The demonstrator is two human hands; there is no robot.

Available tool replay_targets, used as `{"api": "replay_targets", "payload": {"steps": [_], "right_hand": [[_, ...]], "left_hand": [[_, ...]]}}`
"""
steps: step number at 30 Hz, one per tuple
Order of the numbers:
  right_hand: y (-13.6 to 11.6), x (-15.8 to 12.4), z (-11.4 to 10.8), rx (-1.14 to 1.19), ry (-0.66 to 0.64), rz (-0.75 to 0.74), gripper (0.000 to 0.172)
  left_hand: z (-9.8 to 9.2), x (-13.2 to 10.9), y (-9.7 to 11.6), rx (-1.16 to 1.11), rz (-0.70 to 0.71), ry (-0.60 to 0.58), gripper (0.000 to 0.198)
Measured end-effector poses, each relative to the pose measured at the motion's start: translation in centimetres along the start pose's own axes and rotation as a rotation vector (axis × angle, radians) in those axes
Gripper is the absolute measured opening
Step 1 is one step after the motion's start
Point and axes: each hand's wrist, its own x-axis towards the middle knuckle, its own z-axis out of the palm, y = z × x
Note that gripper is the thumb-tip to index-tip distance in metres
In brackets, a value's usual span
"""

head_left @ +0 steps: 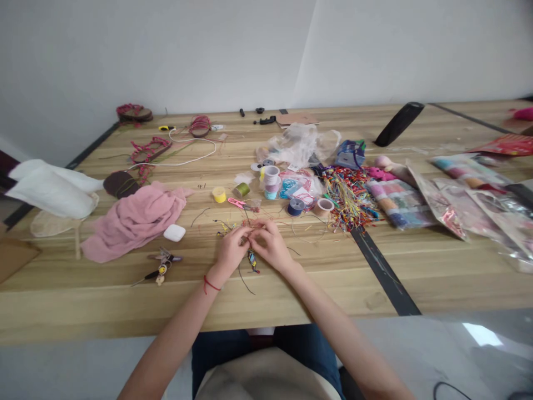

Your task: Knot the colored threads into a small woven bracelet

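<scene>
Both hands meet over the wooden table [416, 266] near its front edge. My left hand [231, 249] has its fingers pinched on thin threads [233, 225]; a red string circles its wrist. My right hand [270, 242] is also pinched on the same threads, fingertips touching the left's. A small multicoloured braided piece [252, 260] with a dark cord tail hangs down between the hands onto the table.
Spools of thread [271, 178], a yellow spool [219, 194] and a pile of coloured cords [350, 197] lie beyond the hands. A pink cloth [135, 219], white earbud case [174, 232] and scissors [160, 265] sit left. Plastic bags of supplies [470, 194] lie right.
</scene>
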Motion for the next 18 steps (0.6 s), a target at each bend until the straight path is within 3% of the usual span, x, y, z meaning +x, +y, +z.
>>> {"api": "replay_targets", "payload": {"steps": [9, 13, 18], "right_hand": [[-0.5, 0.5, -1.3, 0.235, -0.07, 0.062, 0.001], [-1.1, 0.7, -1.8, 0.444, -0.209, 0.133, 0.006], [-1.2, 0.7, -1.9, 0.768, -0.257, 0.237, 0.015]], "left_hand": [[-0.1, 0.1, -0.2, -0.027, -0.099, -0.004, 0.039], [-0.2, 0.1, -0.4, -0.038, -0.1, 0.009, 0.034], [-0.3, 0.2, -0.3, -0.062, -0.11, 0.0, 0.029]]}}
